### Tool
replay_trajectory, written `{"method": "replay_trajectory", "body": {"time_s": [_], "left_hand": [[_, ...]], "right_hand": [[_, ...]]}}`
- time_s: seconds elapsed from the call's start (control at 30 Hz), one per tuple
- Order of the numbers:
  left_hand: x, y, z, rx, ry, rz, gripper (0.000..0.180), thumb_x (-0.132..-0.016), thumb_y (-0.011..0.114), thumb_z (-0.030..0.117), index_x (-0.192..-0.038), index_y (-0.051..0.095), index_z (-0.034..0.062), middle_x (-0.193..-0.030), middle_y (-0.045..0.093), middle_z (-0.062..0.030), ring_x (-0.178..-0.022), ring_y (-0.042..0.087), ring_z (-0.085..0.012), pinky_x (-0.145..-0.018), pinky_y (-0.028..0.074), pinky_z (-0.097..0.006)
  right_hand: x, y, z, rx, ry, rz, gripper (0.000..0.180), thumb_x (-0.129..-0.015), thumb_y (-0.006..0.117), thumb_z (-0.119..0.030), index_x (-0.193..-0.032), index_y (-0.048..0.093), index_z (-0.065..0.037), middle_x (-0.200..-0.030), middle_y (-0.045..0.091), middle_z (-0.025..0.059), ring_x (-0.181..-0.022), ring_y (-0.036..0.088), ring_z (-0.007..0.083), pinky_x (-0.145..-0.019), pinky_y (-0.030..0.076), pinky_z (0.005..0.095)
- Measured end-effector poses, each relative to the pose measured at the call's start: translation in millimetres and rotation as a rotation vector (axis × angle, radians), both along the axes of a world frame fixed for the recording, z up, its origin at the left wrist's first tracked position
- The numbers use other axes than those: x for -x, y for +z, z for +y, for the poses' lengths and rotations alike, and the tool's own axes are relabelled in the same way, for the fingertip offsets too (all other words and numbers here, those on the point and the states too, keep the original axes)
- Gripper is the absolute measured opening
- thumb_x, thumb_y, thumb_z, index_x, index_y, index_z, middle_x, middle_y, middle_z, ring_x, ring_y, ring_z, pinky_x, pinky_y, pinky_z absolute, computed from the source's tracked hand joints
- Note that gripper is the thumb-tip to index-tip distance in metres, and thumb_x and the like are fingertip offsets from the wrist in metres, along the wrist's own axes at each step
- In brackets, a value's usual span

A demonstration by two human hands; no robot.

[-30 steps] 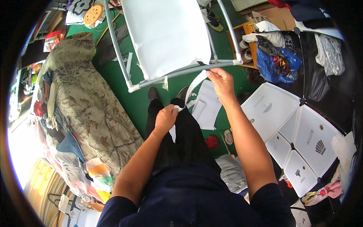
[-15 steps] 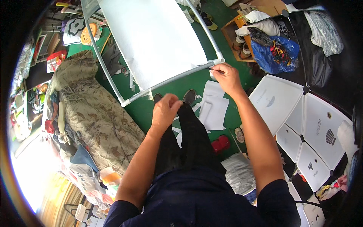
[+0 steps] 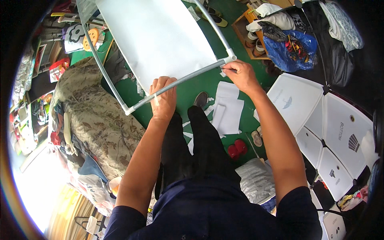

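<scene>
Open green floor point(image 3: 200, 86) at 6 o'clock under the frame point(image 3: 180, 79); blocked by camouflage bedding point(image 3: 92, 120) at 9, white panels point(image 3: 320, 128) at 3.

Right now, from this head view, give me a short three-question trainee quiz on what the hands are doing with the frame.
1. True or false: the left hand grips the near tube of the grey tube frame.
2. Where are the right hand fingers? A) at the frame's near right corner joint B) on the blue plastic bag C) on the red shoes
3. What is stretched across the frame?

Key: 1. True. 2. A, pinching beside the corner joint. 3. A white sheet.
</scene>
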State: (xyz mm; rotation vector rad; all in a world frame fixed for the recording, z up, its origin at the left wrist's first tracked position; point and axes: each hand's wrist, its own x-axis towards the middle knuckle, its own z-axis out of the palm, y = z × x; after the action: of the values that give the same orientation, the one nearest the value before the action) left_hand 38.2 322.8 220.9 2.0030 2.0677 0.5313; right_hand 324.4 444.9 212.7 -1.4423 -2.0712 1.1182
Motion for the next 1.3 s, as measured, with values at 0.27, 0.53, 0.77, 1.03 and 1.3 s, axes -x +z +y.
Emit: {"method": "replay_trajectory", "body": {"time_s": [0.27,0.53,0.77,1.03,1.3], "left_hand": [[-8,1,13,0.069,-0.015,-0.069,0.006,-0.094,0.069,0.010,-0.098,0.068,0.0067,-0.097,0.062,-0.0119,-0.094,0.063,-0.0340,-0.083,0.054,-0.045],[-10,1,22,0.162,-0.063,-0.040,0.014,-0.094,0.070,0.013,-0.106,0.066,0.0091,-0.096,0.061,-0.0100,-0.095,0.064,-0.0322,-0.082,0.055,-0.046],[-5,0,29,0.285,-0.102,-0.242,0.018,-0.094,0.072,0.012,-0.111,0.067,0.0081,-0.098,0.066,-0.0089,-0.094,0.067,-0.0272,-0.080,0.055,-0.041],[-60,-9,15,0.696,0.404,-1.268,0.031,-0.105,0.065,0.024,-0.130,0.068,0.0063,-0.122,0.071,-0.0027,-0.111,0.064,-0.0142,-0.093,0.050,-0.033],[-104,-27,56,0.766,0.633,-1.888,0.017,-0.108,0.060,0.024,-0.123,0.063,0.0158,-0.113,0.066,0.0038,-0.111,0.059,-0.0129,-0.101,0.043,-0.038]], "right_hand": [[11,-22,-22,0.189,-0.176,0.234,0.010,-0.089,0.077,-0.010,-0.093,0.075,-0.001,-0.095,0.076,0.0078,-0.082,0.073,0.0196,-0.072,0.056,0.0334],[9,-33,-18,-0.068,-0.204,0.213,0.010,-0.089,0.078,-0.010,-0.092,0.074,-0.001,-0.095,0.074,0.0095,-0.084,0.073,0.0253,-0.073,0.056,0.0346],[8,-33,-43,0.302,-0.308,0.446,0.013,-0.091,0.078,-0.007,-0.100,0.076,0.002,-0.093,0.076,0.0070,-0.084,0.071,0.0150,-0.074,0.055,0.0304],[25,-28,-82,0.553,-0.637,0.720,0.017,-0.094,0.078,-0.009,-0.108,0.078,0.000,-0.094,0.075,0.0006,-0.083,0.063,0.0065,-0.074,0.050,0.0233],[16,-28,-74,0.565,-0.591,0.697,0.019,-0.095,0.076,-0.007,-0.111,0.076,0.002,-0.097,0.075,0.0029,-0.087,0.064,0.0079,-0.079,0.050,0.0238]]}}
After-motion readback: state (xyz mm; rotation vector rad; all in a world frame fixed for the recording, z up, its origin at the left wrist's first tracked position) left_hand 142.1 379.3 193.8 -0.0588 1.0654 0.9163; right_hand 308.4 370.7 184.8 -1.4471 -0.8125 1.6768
